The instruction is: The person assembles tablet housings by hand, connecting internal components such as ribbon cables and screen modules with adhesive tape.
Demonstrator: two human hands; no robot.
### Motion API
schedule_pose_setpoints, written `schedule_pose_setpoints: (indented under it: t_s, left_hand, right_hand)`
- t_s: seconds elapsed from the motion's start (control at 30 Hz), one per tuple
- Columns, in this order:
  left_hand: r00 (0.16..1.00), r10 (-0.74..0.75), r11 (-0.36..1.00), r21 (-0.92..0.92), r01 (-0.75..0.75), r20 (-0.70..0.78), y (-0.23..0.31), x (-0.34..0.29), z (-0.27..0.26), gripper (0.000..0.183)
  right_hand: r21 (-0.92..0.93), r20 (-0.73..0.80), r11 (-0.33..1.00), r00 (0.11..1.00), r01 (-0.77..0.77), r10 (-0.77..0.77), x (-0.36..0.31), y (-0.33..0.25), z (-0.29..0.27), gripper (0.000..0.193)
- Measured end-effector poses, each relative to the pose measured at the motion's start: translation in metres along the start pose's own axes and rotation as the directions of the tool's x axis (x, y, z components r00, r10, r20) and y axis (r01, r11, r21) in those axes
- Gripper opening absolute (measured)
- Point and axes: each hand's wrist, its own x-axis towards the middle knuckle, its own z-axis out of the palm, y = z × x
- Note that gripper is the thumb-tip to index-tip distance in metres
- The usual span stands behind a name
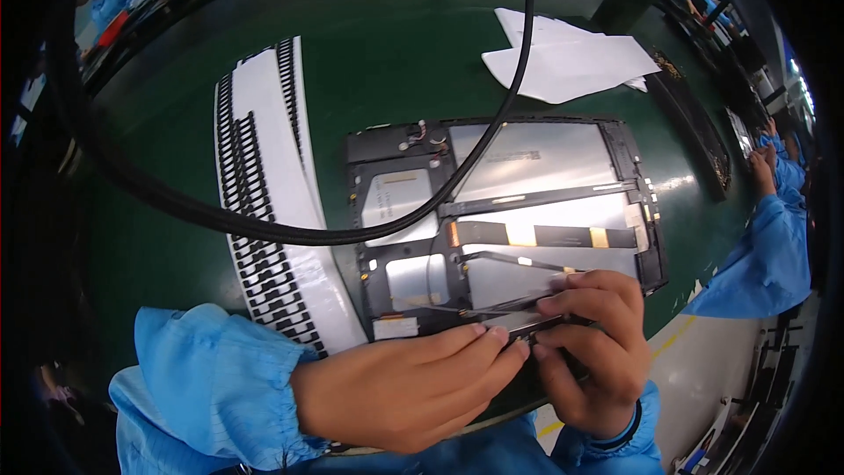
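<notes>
An opened tablet-like device (549,154) lies on the green table in front of me, with silver battery plates, a black frame and dark tape strips. My left hand (413,387) reaches in from the left, fingers close together, tips at the device's near edge. My right hand (598,343) is curled at the same edge, thumb and fingertips bent inward close to the left fingertips. Anything small between the fingertips is hidden. Left of the device lie white backing sheets (303,185) carrying rows of small black pieces (246,158).
A thick black cable (343,236) loops above the table, across the sheets and device. White papers (563,62) lie at the far right, beside a long dark tray (699,127). Another person's blue sleeve (756,255) is at the right; more people work in the background.
</notes>
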Motion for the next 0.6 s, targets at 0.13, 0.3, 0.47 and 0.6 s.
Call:
schedule_pose_setpoints:
  t_s: [0.13, 0.3, 0.47, 0.6]
  left_hand:
    - [0.999, -0.034, 0.996, -0.083, 0.036, 0.023, -0.001, -0.003, -0.003, 0.022]
    - [0.995, -0.039, 0.910, -0.414, -0.005, -0.097, -0.007, -0.027, -0.025, 0.018]
    - [0.997, -0.081, 0.953, -0.292, 0.082, 0.015, 0.011, -0.049, -0.038, 0.021]
    - [0.982, -0.175, 0.967, -0.177, 0.185, 0.069, 0.018, -0.063, -0.024, 0.030]
  right_hand:
    - [-0.119, 0.011, 0.992, 0.999, 0.043, -0.042, -0.002, -0.005, -0.001, 0.021]
    - [-0.079, -0.158, 0.994, 0.986, -0.074, 0.061, -0.023, -0.020, 0.010, 0.025]
    - [0.115, -0.029, 0.993, 0.999, -0.008, 0.012, -0.036, -0.064, 0.032, 0.019]
    - [0.083, -0.015, 0.996, 0.999, 0.037, -0.036, -0.031, -0.070, 0.057, 0.017]
